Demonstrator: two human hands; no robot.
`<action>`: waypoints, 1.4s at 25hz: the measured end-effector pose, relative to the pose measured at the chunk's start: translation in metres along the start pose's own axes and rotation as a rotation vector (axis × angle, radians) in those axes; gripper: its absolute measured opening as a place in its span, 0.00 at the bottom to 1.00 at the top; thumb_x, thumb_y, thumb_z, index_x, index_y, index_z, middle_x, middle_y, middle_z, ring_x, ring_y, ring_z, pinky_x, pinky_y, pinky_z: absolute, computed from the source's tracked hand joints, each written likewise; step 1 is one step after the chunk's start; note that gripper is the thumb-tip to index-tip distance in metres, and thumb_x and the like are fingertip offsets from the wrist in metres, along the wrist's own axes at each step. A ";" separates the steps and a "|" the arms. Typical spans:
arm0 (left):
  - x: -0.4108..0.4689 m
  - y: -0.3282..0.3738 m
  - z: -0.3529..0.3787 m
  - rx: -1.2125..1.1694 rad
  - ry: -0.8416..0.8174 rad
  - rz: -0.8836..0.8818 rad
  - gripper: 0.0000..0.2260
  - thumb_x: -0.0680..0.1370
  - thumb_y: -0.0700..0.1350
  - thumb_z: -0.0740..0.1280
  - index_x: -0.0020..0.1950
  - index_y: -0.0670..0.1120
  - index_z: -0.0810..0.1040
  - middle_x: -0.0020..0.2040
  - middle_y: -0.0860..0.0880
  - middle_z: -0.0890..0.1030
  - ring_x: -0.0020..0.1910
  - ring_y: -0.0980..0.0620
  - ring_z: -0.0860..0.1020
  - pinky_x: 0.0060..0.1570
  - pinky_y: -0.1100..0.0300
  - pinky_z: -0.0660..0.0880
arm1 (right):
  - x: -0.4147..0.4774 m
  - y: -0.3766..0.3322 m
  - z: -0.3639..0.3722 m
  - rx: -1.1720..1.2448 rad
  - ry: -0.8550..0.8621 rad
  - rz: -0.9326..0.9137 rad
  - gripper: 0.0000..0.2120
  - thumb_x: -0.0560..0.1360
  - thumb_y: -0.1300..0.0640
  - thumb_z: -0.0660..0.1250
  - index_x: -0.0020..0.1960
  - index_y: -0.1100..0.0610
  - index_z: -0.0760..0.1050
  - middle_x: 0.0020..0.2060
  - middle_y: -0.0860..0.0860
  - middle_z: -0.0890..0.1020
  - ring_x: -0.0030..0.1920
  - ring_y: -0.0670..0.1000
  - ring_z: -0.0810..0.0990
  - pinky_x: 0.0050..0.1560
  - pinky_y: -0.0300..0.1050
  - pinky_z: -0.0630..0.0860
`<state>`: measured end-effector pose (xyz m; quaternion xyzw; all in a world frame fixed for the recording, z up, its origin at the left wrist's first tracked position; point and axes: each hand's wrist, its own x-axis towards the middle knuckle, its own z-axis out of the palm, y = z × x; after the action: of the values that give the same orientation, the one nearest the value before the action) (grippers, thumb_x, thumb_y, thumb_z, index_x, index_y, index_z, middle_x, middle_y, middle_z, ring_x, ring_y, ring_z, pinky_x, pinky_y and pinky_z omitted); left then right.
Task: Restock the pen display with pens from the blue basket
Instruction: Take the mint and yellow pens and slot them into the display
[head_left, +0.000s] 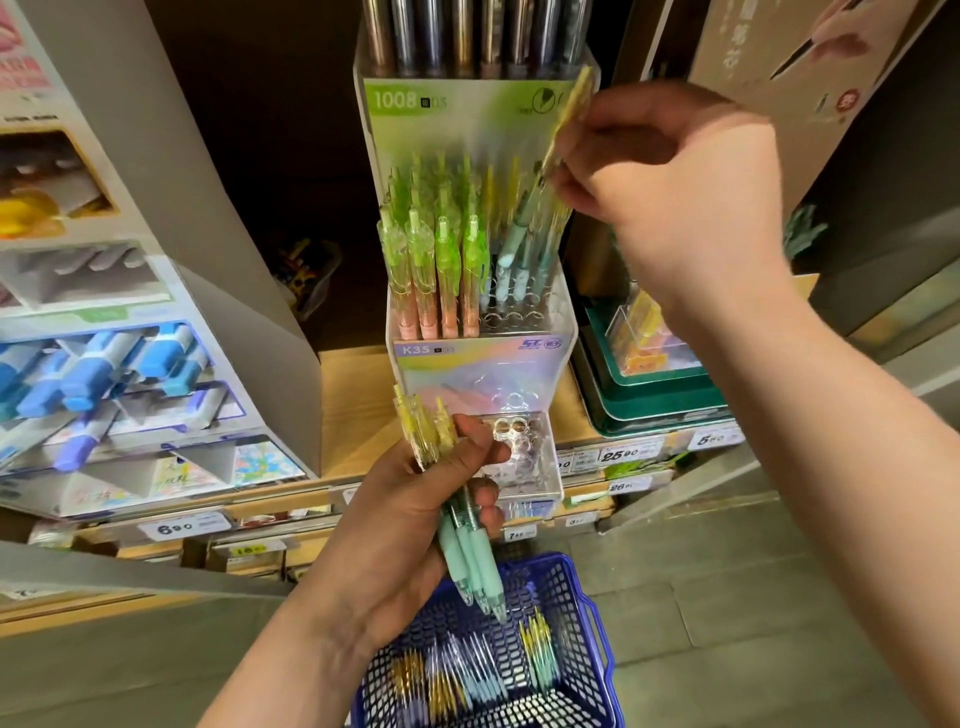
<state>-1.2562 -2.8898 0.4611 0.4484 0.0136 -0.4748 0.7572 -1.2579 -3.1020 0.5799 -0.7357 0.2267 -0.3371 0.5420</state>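
Observation:
A clear tiered pen display (558, 332) stands on the wooden shelf. Its upper tier holds green-topped pens with pink grips (434, 270) on the left and several mint-grip pens (519, 254) on the right. My right hand (675, 192) pinches a yellow-topped mint pen (563, 130) tilted above the right side of that tier, its tip down among the mint pens. My left hand (415, 525) grips a bundle of mint pens with yellow tops (462, 540) in front of the empty lower tier (530, 457). Below stands the blue basket (582, 587) with several loose pens.
A cardboard display of blue and purple pens (104, 374) stands at the left. A green tray with small clear boxes (654, 384) sits right of the pen display. Price tags (626, 454) line the shelf edge. Dark tubes (467, 36) rise above the display.

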 end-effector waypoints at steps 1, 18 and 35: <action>0.000 0.001 0.000 -0.009 0.000 -0.005 0.13 0.75 0.44 0.76 0.58 0.43 0.81 0.47 0.42 0.82 0.32 0.51 0.75 0.32 0.57 0.77 | 0.000 0.003 0.003 -0.035 -0.008 -0.020 0.04 0.74 0.59 0.74 0.48 0.54 0.84 0.39 0.52 0.87 0.42 0.54 0.87 0.49 0.53 0.84; 0.001 0.001 -0.005 -0.094 -0.030 -0.074 0.19 0.76 0.43 0.66 0.63 0.36 0.81 0.56 0.36 0.85 0.41 0.46 0.84 0.38 0.52 0.82 | -0.010 0.018 0.022 -0.557 -0.136 -0.065 0.04 0.74 0.52 0.72 0.47 0.48 0.85 0.33 0.41 0.82 0.38 0.41 0.83 0.46 0.33 0.79; 0.001 -0.002 -0.004 0.097 -0.013 -0.002 0.15 0.70 0.48 0.75 0.55 0.45 0.88 0.57 0.42 0.86 0.51 0.48 0.87 0.45 0.58 0.83 | -0.080 0.035 0.014 -0.277 -0.585 0.521 0.05 0.75 0.55 0.74 0.44 0.55 0.86 0.37 0.51 0.87 0.36 0.48 0.85 0.46 0.44 0.82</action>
<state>-1.2556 -2.8878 0.4572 0.4815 -0.0140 -0.4788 0.7339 -1.3000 -3.0483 0.5238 -0.7843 0.2851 0.0684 0.5467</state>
